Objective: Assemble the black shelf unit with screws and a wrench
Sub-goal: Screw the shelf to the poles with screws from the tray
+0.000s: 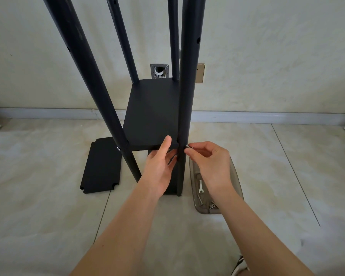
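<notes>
A black shelf unit (153,108) stands on the floor in the middle of the frame, with four tall black poles going up out of the top of the picture. One black shelf board (151,116) sits low between the poles.

The left hand (159,166) is just below the middle of the frame. Its thumb lies on top of the front edge of the board and its fingers (170,158) reach under it, so it holds the board up. The hand grips the board between thumb and fingers.

The right hand (209,160) is just to the right of the front right pole (184,116). Its fingertips are pinched narrow around a small silver screw (188,146). The screw lies sideways, with its long way going left to right. Its tip points left at the pole and it touches the pole's right side, level with the board's edge. It looks like the screw is going into a hole in the pole, to reach the corner of the board behind it. The right hand is the nearer one for this job. The next move, I think, is to push and turn the screw straight to the left.

The front left pole (100,100) already shows a silver screw head (118,148) at the same height.

A clear grey tray (236,180) sits on the floor at the lower right of the poles, partly under the right arm. In it lie a small silver wrench (200,186) and some more small silver pieces (213,206). A spare black board (102,165) lies flat on the floor at the left.
</notes>
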